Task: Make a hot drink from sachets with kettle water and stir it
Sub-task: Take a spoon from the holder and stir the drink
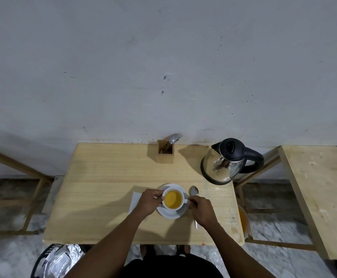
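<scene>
The left hand (149,201) is closed on the left side of the white cup (173,199), fingers curled against its rim and wall. The right hand (203,211) is at the cup's right side, fingers bent at the handle there; how firmly it grips the handle cannot be told, since the fingers hide it. A spoon (194,192) lies on the table under this hand, its bowl showing just beyond the knuckles and the tip of its handle poking out near the wrist; whether the hand touches the spoon cannot be told.

The cup holds a yellow-orange drink and sits on a white saucer (171,214). A white paper napkin (135,199) lies partly under the left hand, just beside the saucer. All of this is on the near middle of a pale wooden table (103,187).

At the far right corner stands a steel kettle (223,165) with a black lid and handle. At the far edge, against the wall, a small wooden box (165,155) holds cutlery, a fork and spoon sticking up
</scene>
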